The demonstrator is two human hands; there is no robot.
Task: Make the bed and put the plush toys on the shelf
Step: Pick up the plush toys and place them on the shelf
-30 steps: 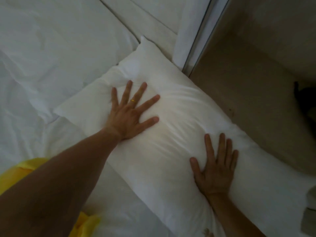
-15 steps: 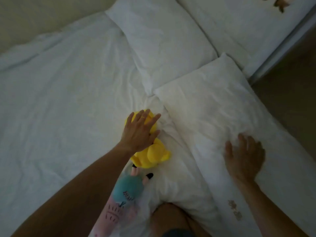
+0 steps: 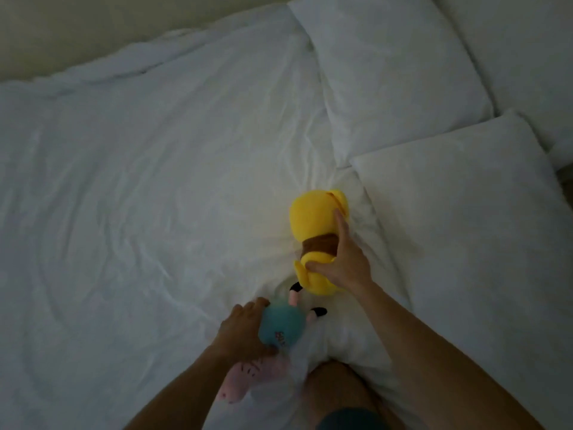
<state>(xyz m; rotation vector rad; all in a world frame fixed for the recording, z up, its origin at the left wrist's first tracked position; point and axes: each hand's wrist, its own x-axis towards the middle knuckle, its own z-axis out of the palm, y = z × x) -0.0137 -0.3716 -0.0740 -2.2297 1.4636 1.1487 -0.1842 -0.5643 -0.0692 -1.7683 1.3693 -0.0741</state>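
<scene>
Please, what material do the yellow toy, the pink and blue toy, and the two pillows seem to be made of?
Yellow toy: soft matte plush fabric, seemingly stuffed; it dents under the right hand. Pink and blue toy, gripped by the left hand: similar fuzzy plush, probably. Pillows: smooth white woven cloth, likely cotton, with fine creases; the filling is not visible.

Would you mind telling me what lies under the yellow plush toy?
The yellow plush toy, gripped by the right hand, lies over the white duvet. Whether it touches the duvet is unclear, and the patch beneath it is hidden.
</scene>
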